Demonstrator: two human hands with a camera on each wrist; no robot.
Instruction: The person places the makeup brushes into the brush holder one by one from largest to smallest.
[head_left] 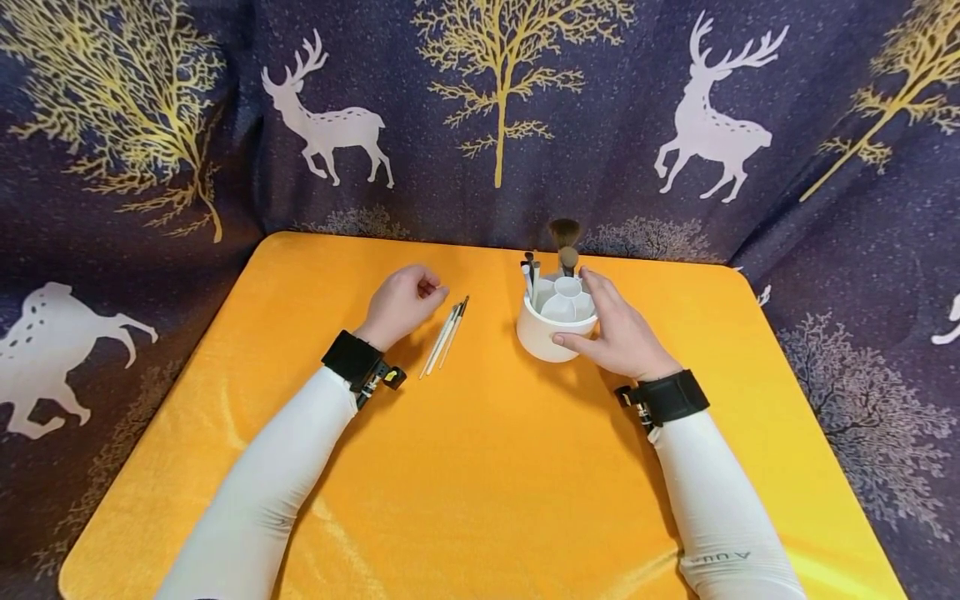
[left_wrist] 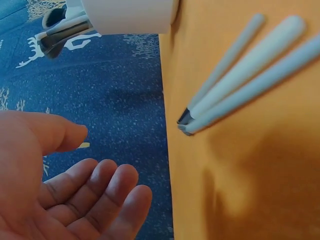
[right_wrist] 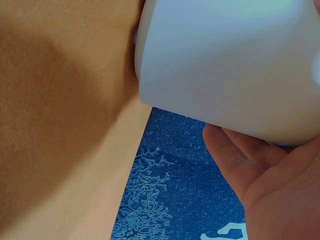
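On the orange table (head_left: 480, 458), the right hand (head_left: 626, 333) grips the white pot (head_left: 538, 337), thumb and fingers wide around its side, likely to steady it (upright brushes (head_left: 568, 260) inside); the left hand (head_left: 399, 307), loosely curled, holding nothing, hangs beside three thin brushes (left_wrist: 245, 69).

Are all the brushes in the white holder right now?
No, three slim brushes lie on the yellow table, apart from the white holder.
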